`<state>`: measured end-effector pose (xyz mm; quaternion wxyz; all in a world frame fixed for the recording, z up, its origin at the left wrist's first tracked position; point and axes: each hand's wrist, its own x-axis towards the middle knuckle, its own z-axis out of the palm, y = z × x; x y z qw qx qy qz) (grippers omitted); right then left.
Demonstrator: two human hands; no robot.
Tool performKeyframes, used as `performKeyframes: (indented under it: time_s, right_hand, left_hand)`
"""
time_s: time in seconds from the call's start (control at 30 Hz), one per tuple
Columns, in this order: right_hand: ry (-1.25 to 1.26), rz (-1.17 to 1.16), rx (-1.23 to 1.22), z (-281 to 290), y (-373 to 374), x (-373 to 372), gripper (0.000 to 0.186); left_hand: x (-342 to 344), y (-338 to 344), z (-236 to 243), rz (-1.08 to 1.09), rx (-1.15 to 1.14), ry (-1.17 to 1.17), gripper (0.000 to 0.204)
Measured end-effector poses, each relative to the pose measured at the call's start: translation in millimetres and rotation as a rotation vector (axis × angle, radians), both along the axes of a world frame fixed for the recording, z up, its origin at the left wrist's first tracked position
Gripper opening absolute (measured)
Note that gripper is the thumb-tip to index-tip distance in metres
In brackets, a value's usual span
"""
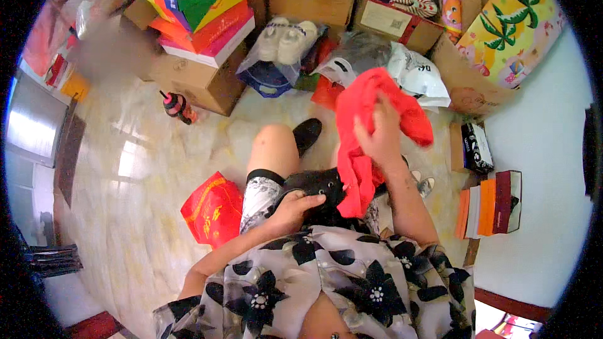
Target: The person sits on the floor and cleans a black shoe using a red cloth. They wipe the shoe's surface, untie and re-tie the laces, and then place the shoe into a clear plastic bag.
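Note:
My left hand (pixel 293 212) is closed on a black item with metal eyelets (pixel 314 183), held over my lap with the thumb on top. Its kind I cannot make out for sure; it may be a shoe. In my raised right hand (pixel 380 132) is a bright red cloth (pixel 357 172), bunched at the fingers. One end hangs down beside the black item and another flares out to the right. Part of the black item is hidden behind the cloth.
A red bag (pixel 213 209) with yellow print lies left of my leg. Ahead stand a drink bottle (pixel 179 108), stacked shoe boxes (pixel 204 22), bagged white slippers (pixel 287 41) and open cardboard boxes (pixel 311 1). Upright boxes (pixel 493 206) line the right wall.

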<state>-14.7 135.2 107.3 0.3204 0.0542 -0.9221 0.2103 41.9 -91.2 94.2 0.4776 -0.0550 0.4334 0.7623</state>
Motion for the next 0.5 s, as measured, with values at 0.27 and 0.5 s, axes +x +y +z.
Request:
performKeyframes:
  time_s: [0.27,0.5]
  right_hand:
    - [0.186,-0.058,-1.016,3.1,0.5,29.2,0.045]
    - [0.254,-0.230,-0.772,28.3,11.9,52.8,0.053]
  left_hand:
    - [-30.3,25.6,-66.1,0.344,0.244,-0.047,0.032]
    - [-48.3,40.9,-59.8,0.244,0.338,-0.349,0.034]
